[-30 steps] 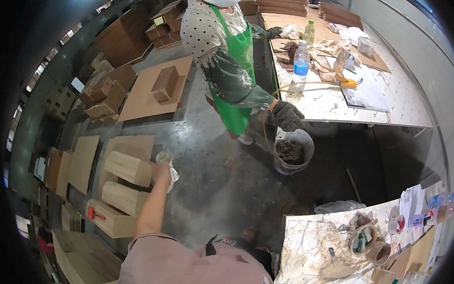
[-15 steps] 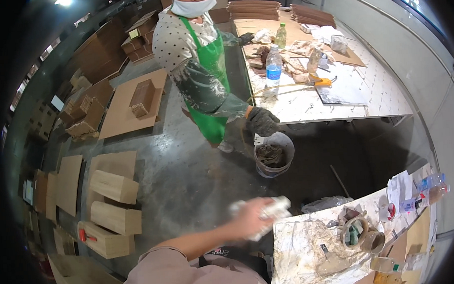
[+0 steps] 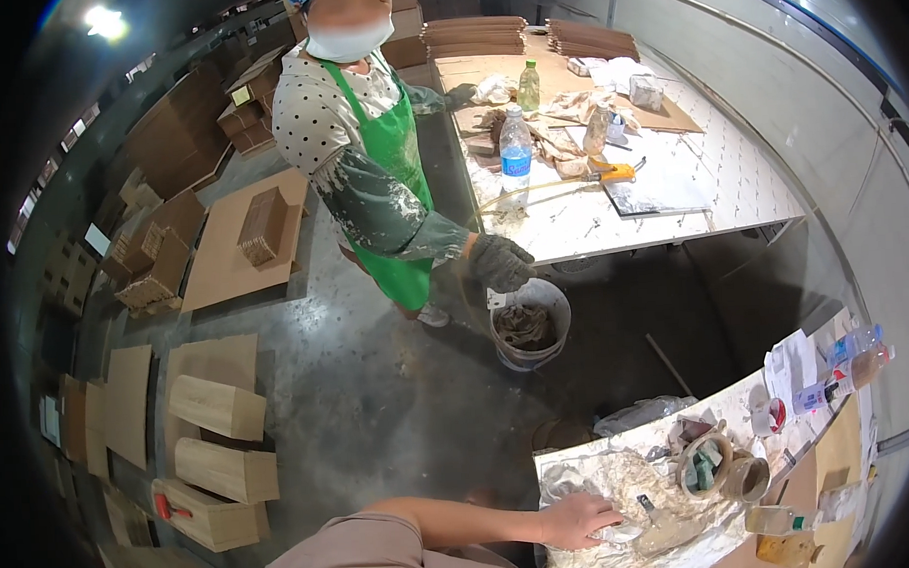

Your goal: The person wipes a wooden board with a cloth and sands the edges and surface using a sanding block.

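Note:
My left hand [image 3: 580, 521] reaches across from the lower edge onto the near bench. Its fingers are curled over a white crumpled rag [image 3: 619, 533], mostly hidden beneath them. Under it lies a pale, stained, wrinkled sheet [image 3: 621, 468]. Just right of the fingers is a flat tool with a dark end [image 3: 645, 502]. Beyond it stand a round tub [image 3: 705, 464] with green pieces inside and an open jar [image 3: 750, 479]. My right hand is out of view.
A co-worker in a green apron [image 3: 395, 151] stands ahead, one gloved hand [image 3: 502, 262] above a bucket [image 3: 532, 326]. The far table [image 3: 673, 226] carries bottles, rags and a yellow-handled air gun [image 3: 611, 171]. Wood-coloured blocks [image 3: 220, 457] lie on the floor at left.
My left hand has come down from above the floor onto the near bench, bringing the white rag with it. The view has shifted slightly. The co-worker's gloved hand stays near the bucket.

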`<state>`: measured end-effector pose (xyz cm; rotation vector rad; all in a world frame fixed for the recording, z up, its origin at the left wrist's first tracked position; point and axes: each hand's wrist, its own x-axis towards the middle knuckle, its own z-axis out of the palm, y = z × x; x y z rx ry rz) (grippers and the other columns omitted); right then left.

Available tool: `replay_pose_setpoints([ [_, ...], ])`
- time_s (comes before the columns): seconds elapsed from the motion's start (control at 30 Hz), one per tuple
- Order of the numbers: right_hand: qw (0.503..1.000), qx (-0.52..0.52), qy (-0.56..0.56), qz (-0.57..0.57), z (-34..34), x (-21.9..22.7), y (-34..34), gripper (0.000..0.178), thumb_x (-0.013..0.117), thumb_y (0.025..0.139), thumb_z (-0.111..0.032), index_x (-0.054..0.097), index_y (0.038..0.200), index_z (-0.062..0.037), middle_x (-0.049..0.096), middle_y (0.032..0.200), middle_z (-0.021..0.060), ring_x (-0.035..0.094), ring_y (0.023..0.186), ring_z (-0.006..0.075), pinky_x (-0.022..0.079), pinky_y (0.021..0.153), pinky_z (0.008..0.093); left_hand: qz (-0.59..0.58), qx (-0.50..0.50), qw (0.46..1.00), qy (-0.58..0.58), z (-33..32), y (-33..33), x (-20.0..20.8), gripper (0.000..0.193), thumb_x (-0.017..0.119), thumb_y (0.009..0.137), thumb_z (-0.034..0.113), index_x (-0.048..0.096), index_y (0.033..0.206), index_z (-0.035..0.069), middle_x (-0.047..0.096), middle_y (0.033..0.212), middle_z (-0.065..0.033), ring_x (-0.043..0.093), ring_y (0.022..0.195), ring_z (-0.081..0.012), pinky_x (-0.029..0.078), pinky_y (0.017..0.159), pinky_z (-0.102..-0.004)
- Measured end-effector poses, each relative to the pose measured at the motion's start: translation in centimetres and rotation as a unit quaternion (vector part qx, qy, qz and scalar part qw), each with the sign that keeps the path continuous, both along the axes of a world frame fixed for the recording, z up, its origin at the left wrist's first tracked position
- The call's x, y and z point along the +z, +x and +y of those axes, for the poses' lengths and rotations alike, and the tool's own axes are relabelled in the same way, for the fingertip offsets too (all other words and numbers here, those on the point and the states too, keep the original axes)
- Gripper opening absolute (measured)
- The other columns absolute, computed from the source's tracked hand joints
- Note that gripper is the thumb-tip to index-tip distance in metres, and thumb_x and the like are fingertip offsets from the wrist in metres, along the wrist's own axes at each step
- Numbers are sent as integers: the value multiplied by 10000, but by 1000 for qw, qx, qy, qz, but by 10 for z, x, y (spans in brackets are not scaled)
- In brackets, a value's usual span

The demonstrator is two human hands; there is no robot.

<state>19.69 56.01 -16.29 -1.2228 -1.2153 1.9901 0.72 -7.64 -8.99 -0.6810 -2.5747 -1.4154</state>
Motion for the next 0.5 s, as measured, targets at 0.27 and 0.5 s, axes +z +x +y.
replay_pose_setpoints([
  [0.27,1000,-9,14,-7,7,6,24,368,623,865,-370,688,1037,-51,702,1012,134,658,943,261,534,810,370,-18,-12,1000,-13,0,2,-3,540,750,787,263,537,1255,96,595,1076,-109,603,1009,-314,482,862,-444],
  [0.5,991,-40,102,-72,39,-6,47,449,642,838,-417,685,1087,-45,698,1066,133,650,968,250,529,810,390,-22,-26,999,-6,-4,0,-4,552,737,793,256,530,1281,101,589,1131,-121,589,1056,-318,470,899,-441],
])
